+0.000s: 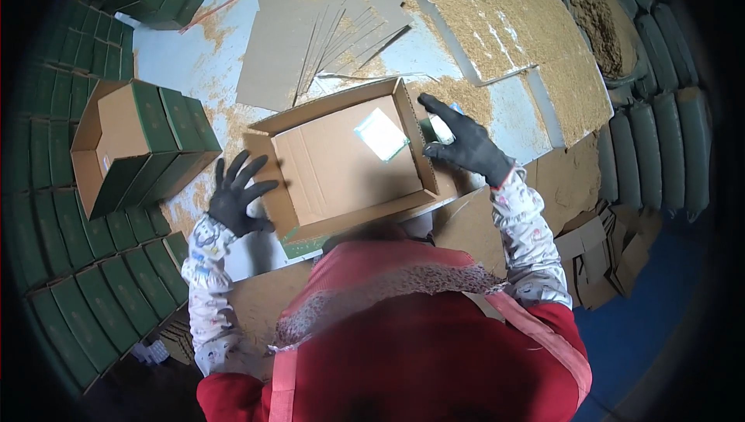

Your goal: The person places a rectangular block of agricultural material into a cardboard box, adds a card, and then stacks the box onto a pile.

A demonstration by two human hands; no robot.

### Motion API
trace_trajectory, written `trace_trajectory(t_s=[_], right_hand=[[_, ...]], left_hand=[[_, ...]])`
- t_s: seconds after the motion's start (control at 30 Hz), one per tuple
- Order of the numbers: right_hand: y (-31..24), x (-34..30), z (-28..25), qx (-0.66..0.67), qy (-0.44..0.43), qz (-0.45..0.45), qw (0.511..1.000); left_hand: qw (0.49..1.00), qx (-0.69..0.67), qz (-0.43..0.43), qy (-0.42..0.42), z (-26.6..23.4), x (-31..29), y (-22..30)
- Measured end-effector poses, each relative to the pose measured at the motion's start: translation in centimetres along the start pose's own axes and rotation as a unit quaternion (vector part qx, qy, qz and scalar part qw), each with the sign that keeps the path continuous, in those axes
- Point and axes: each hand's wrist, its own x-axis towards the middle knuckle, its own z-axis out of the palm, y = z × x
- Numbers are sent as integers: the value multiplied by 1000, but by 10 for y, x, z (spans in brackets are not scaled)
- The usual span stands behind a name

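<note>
Right grip [466, 142], a black-gloved hand, is curled around a small white-and-blue object [441, 128] just beside the right end of an open, rectangular brown cardboard box [334, 166]. Left grip [237, 197], gloved in black too, is spread wide at the box's left end; whether it touches the box, I cannot tell. A square white packet [382, 137] lies inside the box, toward its right end. The box rests on a pale worktop [516, 123]; flat grey cardboard sheets [287, 26] lie beyond it, and nested green-and-brown cartons [159, 131] sit left of it.
</note>
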Motion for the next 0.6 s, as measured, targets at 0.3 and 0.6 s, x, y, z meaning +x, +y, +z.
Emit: trace_trajectory(t_s=[0.3, 0.6], right_hand=[[33, 41, 137, 499, 206, 284, 792], [-69, 92, 120, 673, -38, 313, 669]], left_hand=[[777, -495, -270, 280, 219, 1, -1], [461, -787, -8, 411, 97, -73, -67]])
